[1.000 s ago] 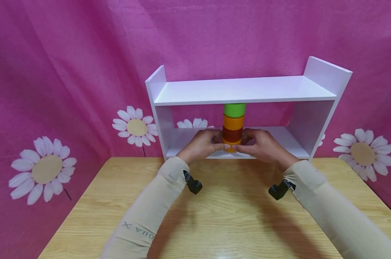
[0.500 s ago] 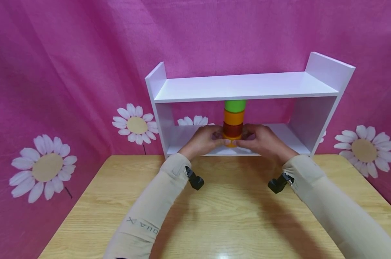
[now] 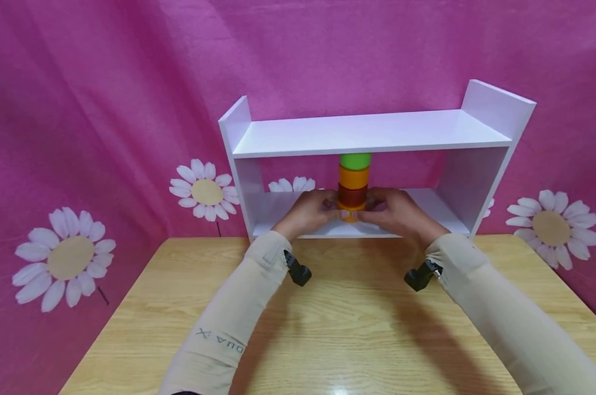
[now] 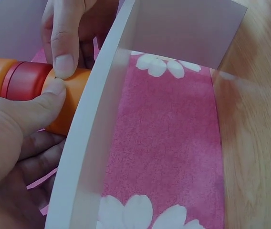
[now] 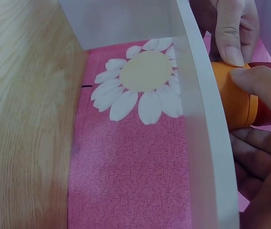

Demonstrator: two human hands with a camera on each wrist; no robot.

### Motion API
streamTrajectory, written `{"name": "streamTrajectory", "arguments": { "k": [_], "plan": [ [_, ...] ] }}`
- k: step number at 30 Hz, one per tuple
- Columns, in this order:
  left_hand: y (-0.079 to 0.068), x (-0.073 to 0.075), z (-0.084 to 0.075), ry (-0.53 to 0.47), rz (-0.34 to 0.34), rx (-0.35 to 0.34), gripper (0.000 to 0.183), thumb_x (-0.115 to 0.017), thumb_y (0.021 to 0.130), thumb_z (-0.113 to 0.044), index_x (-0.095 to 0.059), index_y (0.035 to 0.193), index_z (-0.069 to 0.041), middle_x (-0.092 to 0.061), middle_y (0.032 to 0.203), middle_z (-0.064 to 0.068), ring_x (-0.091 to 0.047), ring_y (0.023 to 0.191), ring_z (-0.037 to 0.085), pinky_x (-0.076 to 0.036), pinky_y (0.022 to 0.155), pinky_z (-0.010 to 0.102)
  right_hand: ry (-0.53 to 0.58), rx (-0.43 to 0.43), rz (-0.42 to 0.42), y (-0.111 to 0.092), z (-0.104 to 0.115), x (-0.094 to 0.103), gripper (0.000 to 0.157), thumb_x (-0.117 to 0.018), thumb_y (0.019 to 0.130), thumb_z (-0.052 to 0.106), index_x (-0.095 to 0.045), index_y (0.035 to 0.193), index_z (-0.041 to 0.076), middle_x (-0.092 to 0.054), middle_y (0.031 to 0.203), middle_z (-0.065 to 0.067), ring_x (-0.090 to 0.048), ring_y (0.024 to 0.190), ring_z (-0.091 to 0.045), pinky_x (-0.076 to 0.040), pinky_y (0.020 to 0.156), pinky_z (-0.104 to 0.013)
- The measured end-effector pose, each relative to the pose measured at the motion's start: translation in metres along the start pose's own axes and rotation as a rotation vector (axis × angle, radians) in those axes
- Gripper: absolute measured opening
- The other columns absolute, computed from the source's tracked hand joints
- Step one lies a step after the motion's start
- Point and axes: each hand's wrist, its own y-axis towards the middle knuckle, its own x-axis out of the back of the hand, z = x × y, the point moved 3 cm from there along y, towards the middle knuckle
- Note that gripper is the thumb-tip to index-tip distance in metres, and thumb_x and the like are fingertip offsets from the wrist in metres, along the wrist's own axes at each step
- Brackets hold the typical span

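Observation:
A column of round stacking pieces stands upright on the lower board of the white shelf. From the top it runs green, orange, red, then the lowest orange piece. The upper board's front edge hides the top of the green piece. My left hand grips the bottom of the column from the left, and my right hand grips it from the right. Both thumbs press the front of the lowest orange piece, their tips close together. In the left wrist view, fingers curl behind it.
The shelf stands at the back of a wooden table, against a pink cloth printed with white daisies. The upper board passes close over the column, with side panels to left and right.
The column and both hands have shifted slightly farther back into the shelf, so less of the green piece shows. The head view has tilted a little. Both hands keep their hold.

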Motion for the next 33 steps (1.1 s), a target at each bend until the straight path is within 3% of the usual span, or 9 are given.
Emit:
{"name": "streamTrajectory", "arguments": {
  "k": [4,20,33],
  "plan": [
    [0.0016,-0.0001,0.0020,-0.010,0.007,0.013,0.036,-0.069,0.090,-0.029,-0.065,0.120,-0.009,-0.068,0.108,0.002,-0.062,0.098,0.015,-0.050,0.088,0.027,0.002,0.023,-0.015,0.0013,-0.0020,-0.0008,0.031,-0.074,0.085,0.026,-0.067,0.109,0.006,-0.070,0.095,-0.008,-0.064,0.091,-0.025,-0.052,0.080,-0.039],
    [0.0048,-0.0013,0.0023,-0.067,0.023,0.087,0.035,-0.068,0.091,-0.031,-0.064,0.122,-0.014,-0.066,0.106,-0.002,-0.059,0.097,0.014,-0.049,0.087,0.029,0.043,-0.027,-0.004,0.0035,-0.0042,0.0006,0.033,-0.073,0.085,0.024,-0.067,0.112,0.007,-0.070,0.098,-0.008,-0.062,0.092,-0.023,-0.050,0.079,-0.036],
    [0.0038,-0.0026,0.0015,-0.032,0.006,0.069,0.032,-0.067,0.092,-0.030,-0.064,0.119,-0.013,-0.066,0.105,-0.001,-0.060,0.097,0.014,-0.050,0.087,0.027,0.031,-0.043,-0.001,0.0030,-0.0029,0.0005,0.034,-0.073,0.085,0.028,-0.067,0.112,0.007,-0.070,0.097,-0.008,-0.062,0.092,-0.023,-0.049,0.080,-0.036]
  ]
}}
